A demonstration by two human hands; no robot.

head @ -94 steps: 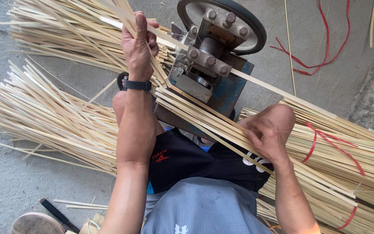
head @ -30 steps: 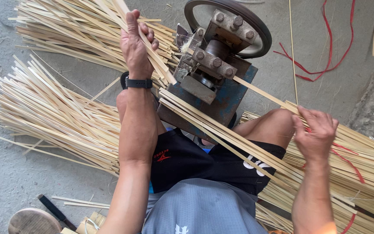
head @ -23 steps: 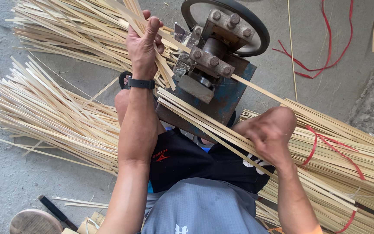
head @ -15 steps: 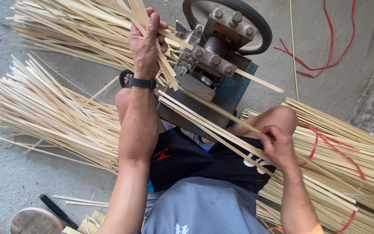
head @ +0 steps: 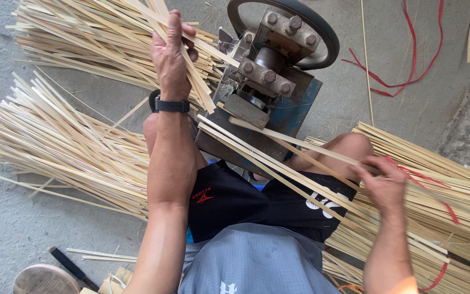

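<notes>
From the head view, the left hand is clenched around a few thin pale bamboo strips just left of the blue metal roller machine with a black wheel. The right hand pinches one long bamboo strip running out from the machine's lower right, above the red-tied bamboo bundle.

You sit in a rough bamboo-craft workshop: a bare concrete floor, heaped bamboo strips and a blue, bolted splitting machine before you.
</notes>
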